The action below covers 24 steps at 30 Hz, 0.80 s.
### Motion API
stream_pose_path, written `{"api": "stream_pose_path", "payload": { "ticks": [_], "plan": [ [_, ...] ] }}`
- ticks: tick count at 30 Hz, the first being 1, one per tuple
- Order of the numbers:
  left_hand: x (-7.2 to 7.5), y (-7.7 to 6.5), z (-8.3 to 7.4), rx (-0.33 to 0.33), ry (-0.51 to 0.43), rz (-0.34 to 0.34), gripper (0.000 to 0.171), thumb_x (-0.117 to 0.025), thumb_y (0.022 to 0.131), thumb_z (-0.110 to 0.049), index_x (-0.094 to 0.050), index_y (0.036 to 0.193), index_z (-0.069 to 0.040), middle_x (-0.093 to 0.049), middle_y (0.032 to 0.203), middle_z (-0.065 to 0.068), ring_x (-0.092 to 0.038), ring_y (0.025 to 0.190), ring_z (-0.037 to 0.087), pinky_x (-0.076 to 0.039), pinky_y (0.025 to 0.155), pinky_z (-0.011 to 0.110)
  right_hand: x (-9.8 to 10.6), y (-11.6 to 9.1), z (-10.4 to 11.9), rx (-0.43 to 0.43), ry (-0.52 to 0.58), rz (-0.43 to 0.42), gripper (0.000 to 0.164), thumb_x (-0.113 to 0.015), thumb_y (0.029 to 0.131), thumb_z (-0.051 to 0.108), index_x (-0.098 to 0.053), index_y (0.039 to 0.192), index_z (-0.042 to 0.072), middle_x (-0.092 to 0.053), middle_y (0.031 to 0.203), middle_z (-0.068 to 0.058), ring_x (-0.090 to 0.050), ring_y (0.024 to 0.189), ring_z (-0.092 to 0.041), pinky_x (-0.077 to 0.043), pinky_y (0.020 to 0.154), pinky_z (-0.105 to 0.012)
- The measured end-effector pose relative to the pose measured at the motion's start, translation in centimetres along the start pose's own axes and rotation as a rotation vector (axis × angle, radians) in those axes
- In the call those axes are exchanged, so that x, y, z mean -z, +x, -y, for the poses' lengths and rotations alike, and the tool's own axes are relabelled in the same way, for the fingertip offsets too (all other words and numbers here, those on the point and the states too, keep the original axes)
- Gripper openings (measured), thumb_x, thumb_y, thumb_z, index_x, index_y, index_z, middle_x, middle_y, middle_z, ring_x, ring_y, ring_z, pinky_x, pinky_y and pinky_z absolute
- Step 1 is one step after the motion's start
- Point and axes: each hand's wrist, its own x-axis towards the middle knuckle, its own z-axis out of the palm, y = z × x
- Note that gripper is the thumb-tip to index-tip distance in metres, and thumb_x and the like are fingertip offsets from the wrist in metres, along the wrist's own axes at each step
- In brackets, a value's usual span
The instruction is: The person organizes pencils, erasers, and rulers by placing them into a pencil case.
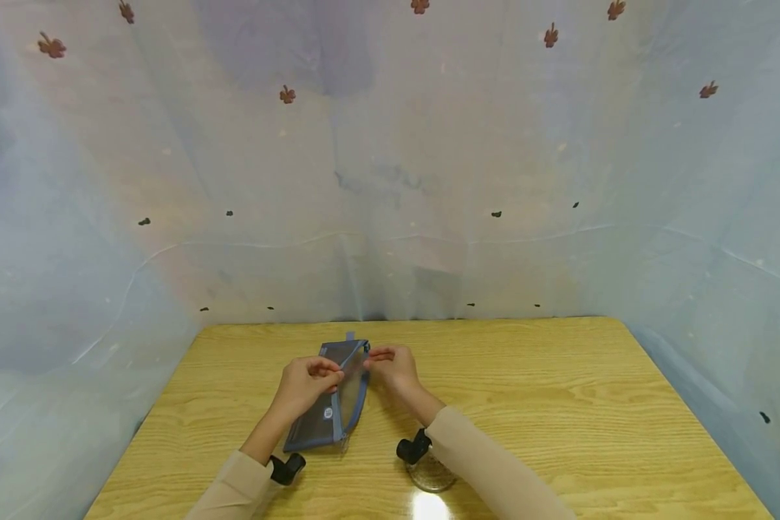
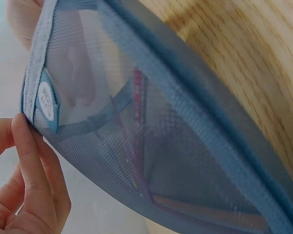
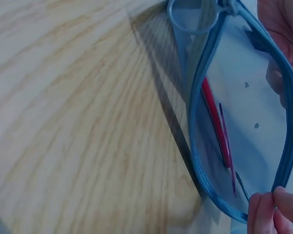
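Observation:
A blue-trimmed mesh zip pouch (image 1: 312, 419) with a round white badge (image 1: 328, 413) lies on the table, its zipped mouth spread wide. My left hand (image 1: 305, 384) pinches the left lip of the mouth about midway along. At the far end of the opening, my right hand (image 1: 395, 367) pinches the other part of the zip edge between thumb and fingers. Inside the pouch, the right wrist view shows a slim red pen-like stick (image 3: 216, 122) and a thin purple stick (image 3: 227, 146). A clear ring (image 3: 193, 17) hangs at the zip's near end.
A round clear patterned glass piece (image 1: 431, 473) stands on the wooden table (image 1: 559, 404), partly hidden below my right forearm. Black wrist cameras (image 1: 287, 469) sit under both wrists. A pale printed curtain (image 1: 390, 180) hangs behind the table and along both sides.

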Motion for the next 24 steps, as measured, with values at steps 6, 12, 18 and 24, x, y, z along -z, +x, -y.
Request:
{"api": "stream_pose_path", "payload": {
  "ticks": [6,12,18,24],
  "plan": [
    [-0.1,0.0,-0.1,0.018,0.002,-0.011,0.004,-0.075,0.088,-0.003,-0.073,0.088,0.000,-0.071,0.081,0.013,-0.070,0.069,0.022,-0.062,0.067,0.041,0.9,0.2,0.0,-0.014,-0.018,0.017,0.027,-0.074,0.085,-0.006,-0.066,0.109,-0.017,-0.071,0.098,-0.026,-0.072,0.086,-0.028,-0.060,0.077,-0.031],
    [-0.1,0.0,-0.3,0.021,0.014,-0.021,0.004,-0.076,0.087,-0.003,-0.073,0.088,0.000,-0.071,0.078,0.007,-0.070,0.068,0.021,-0.062,0.066,0.038,2.0,0.0,0.9,-0.030,0.051,0.090,0.030,-0.070,0.087,-0.010,-0.061,0.113,-0.022,-0.066,0.102,-0.035,-0.070,0.091,-0.039,-0.060,0.083,-0.044],
    [-0.1,0.0,-0.2,0.019,0.015,-0.021,0.004,-0.076,0.087,-0.003,-0.073,0.089,0.000,-0.070,0.078,0.008,-0.070,0.068,0.022,-0.062,0.067,0.041,2.9,-0.8,2.1,-0.023,0.063,0.122,0.028,-0.069,0.088,-0.009,-0.062,0.113,-0.021,-0.066,0.101,-0.034,-0.072,0.088,-0.035,-0.060,0.082,-0.044],
    [-0.1,0.0,-0.1,0.017,0.020,-0.021,0.004,-0.076,0.087,-0.003,-0.074,0.089,0.000,-0.071,0.079,0.009,-0.070,0.068,0.021,-0.062,0.068,0.042,3.4,-1.1,1.3,-0.032,0.001,0.135,0.028,-0.072,0.089,-0.002,-0.065,0.113,-0.015,-0.070,0.100,-0.025,-0.072,0.088,-0.029,-0.060,0.081,-0.038]
  ]
}}
